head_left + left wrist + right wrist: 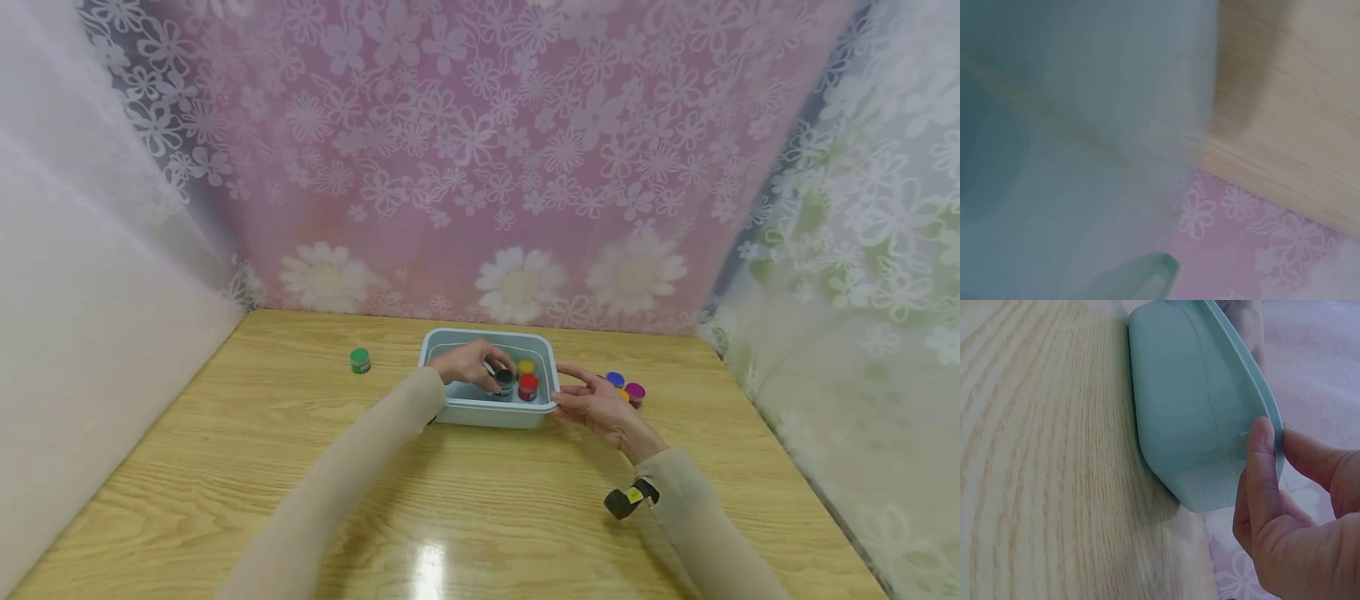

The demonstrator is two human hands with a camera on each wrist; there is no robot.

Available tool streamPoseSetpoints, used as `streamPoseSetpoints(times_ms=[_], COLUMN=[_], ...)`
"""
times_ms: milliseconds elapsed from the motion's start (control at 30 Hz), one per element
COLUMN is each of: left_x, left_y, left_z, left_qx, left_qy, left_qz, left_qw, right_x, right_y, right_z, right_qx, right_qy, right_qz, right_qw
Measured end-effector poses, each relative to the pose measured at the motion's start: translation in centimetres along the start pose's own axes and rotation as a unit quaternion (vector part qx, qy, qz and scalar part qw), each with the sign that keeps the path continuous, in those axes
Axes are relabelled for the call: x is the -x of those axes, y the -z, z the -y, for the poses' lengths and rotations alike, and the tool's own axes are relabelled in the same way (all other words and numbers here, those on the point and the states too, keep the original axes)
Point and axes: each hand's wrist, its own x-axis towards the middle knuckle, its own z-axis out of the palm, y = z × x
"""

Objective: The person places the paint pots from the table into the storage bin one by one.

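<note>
Though between fingers (499, 357), black jar (506, 380) half-hidden

The dark-lidded jar (506, 380) seems partly hidden from view.

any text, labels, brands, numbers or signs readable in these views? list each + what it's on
No readable text in any view.
Green-lidded jar: side marking, too small to read.
Red-lidded jar: side marking, too small to read.
Yellow sticker on the black wrist device: dark mark, too blurred to read.
Tub: no legible lettering.
</note>
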Motion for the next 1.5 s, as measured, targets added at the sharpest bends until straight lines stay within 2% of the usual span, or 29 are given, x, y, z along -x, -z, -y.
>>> streamPoseSetpoints(times_ms=[200,333,733,867,1000,1233,1500], left_x=[-0.04,0.12,-0.51,-0.6,-0.69,-0.78,-0.59], left_y=[0.1,0.32,-0.23,-0.54,-0.65,-0.42,-0.15], left_z=[-0.16,-0.26,-0.16,-0.24,-0.13,0.3,0.51], left_qx=[-0.008,-0.018,-0.029,-0.016,0.009,0.024,-0.004], left_qy=[0.017,0.018,0.057,0.07,0.068,0.057,0.048], left_qz=[0.012,0.02,0.014,0.015,0.018,0.023,0.009], left_qw=[0.9997,0.9995,0.9978,0.9973,0.9975,0.9978,0.9988], right_x=[-0.01,0.05,0.07,0.11,0.22,0.25,0.19], right_y=[-0.16,-0.28,-0.19,-0.21,-0.27,-0.33,-0.29], right_z=[0.18,0.35,0.32,0.15,0.14,0.24,0.16], right_qx=[-0.001,0.002,-0.001,-0.002,-0.003,0.004,0.0], right_qy=[-0.004,-0.001,-0.002,-0.004,-0.005,-0.007,-0.003], right_qz=[-0.004,-0.002,-0.001,0.002,0.001,-0.003,-0.004], right_qw=[1.0,1.0,1.0,1.0,1.0,1.0,1.0])
